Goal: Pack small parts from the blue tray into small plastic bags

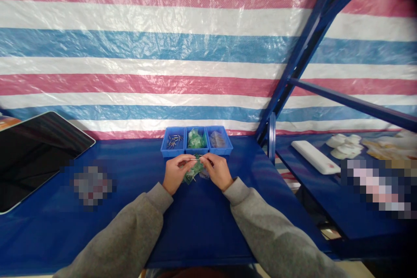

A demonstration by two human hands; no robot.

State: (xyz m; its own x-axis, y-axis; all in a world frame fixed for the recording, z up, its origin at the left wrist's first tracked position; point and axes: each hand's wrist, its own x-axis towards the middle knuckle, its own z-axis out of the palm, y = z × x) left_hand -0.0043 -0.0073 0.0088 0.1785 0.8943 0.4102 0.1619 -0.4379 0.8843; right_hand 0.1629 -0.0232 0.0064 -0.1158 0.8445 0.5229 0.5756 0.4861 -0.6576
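Both hands meet just in front of three blue bins. My left hand (177,173) is closed, its thumb and fingertips pinching a thin, light-coloured piece. Fingers of my right hand (217,170) are pressed together near the same spot; what they hold is too small to name. Green crumpled plastic (190,175) lies on the table beneath and between the hands. The left bin (172,153) contains thin metal pieces (175,141), the middle bin (197,150) green plastic (196,138), and the right bin (225,151) greyish clear plastic (217,140).
A dark-screened tablet (35,156) lies at the left of the blue table (198,230). Blue metal bars (299,52) rise at the right. Beyond them, a second surface holds a white box (315,157) and white rolls (345,145). Striped sheeting (163,47) hangs behind.
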